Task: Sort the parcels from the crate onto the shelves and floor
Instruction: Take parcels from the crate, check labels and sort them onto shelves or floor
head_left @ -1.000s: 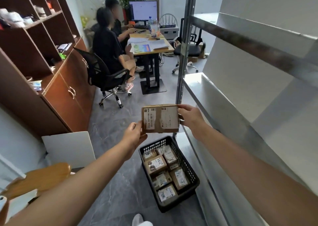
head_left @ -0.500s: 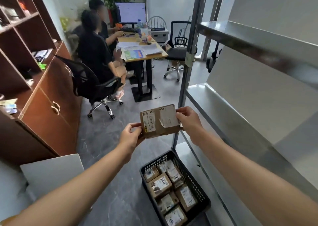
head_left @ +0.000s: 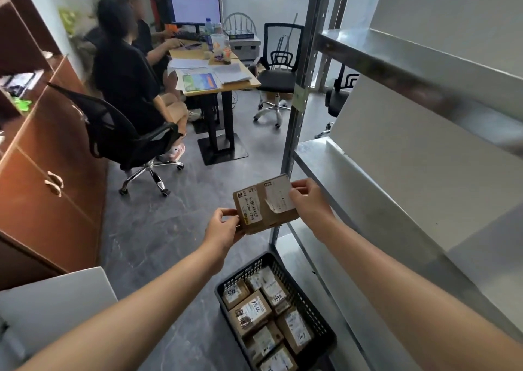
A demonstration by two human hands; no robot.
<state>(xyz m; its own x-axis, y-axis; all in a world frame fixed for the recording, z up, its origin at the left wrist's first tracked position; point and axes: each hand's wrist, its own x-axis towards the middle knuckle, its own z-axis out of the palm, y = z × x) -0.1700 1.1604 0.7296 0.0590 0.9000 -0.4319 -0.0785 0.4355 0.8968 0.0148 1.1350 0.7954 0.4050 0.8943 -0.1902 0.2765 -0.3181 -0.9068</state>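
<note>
Tilted further than a moment before, the parcel (head_left: 266,203) hung above the floor crate (head_left: 308,305), left hand (head_left: 223,229) and right hand (head_left: 310,205) pinching its ends. Metal shelves (head_left: 353,167) stood just right; two people (head_left: 124,68) sat at a desk (head_left: 223,88) beyond. Its barcode label's print was unreadable.

Both hands are up on 1 brown parcel (head_left: 264,203), label side facing us and tilted. The left hand (head_left: 222,229) pinches its lower left corner, while the right hand (head_left: 310,202) grips the right edge, fingers curled over the white label. Below, the black crate (head_left: 307,305) sits on the grey floor (head_left: 158,229) beside the metal shelves (head_left: 353,178), packed with labelled boxes (head_left: 250,312). Beyond, 2 people (head_left: 127,73) sit at a desk (head_left: 226,83).
</note>
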